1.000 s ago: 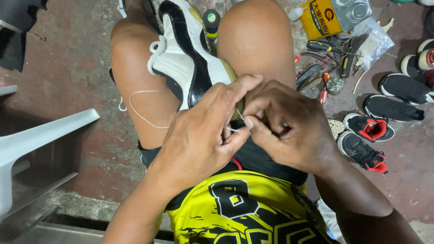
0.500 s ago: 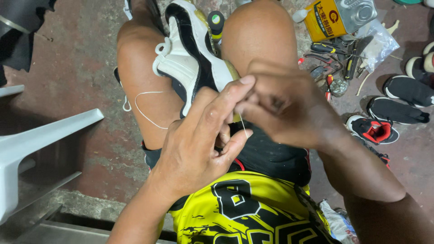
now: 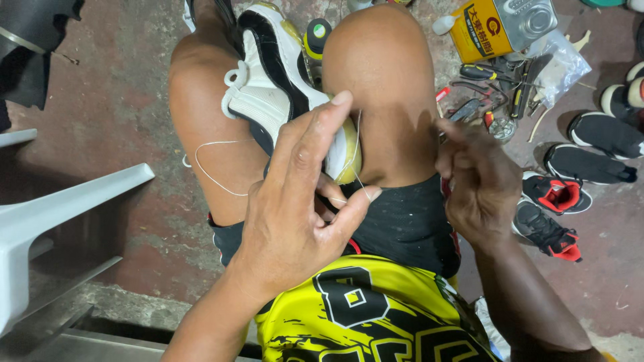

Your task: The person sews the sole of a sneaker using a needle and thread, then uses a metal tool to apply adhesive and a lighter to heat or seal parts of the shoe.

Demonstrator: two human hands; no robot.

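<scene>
Seen from above, we sit on a reddish concrete floor (image 3: 100,107) with a white-and-black sneaker (image 3: 272,87) wedged between our bare knees, its yellowed sole edge turned toward us at the centre of the frame. At nine o'clock the corner of a white plastic chair (image 3: 60,208) juts in. Our left hand (image 3: 302,208) lies against the shoe's sole, forefinger stretched up toward twelve o'clock, thumb and a curled finger pinching a thin white thread (image 3: 215,171) that loops away over the thigh toward nine o'clock and also runs up along the sole. Our right hand (image 3: 479,184), at three o'clock and apart from the shoe, is loosely curled with fingertips drawn together; we cannot tell whether it grips anything. Beyond it, toward three o'clock, several black sneakers with red linings (image 3: 557,208) lie on the floor. At one o'clock stands a yellow adhesive tin (image 3: 483,33), with a scatter of hand tools (image 3: 496,94) just below it and a clear plastic bag (image 3: 560,64) beside them.
</scene>
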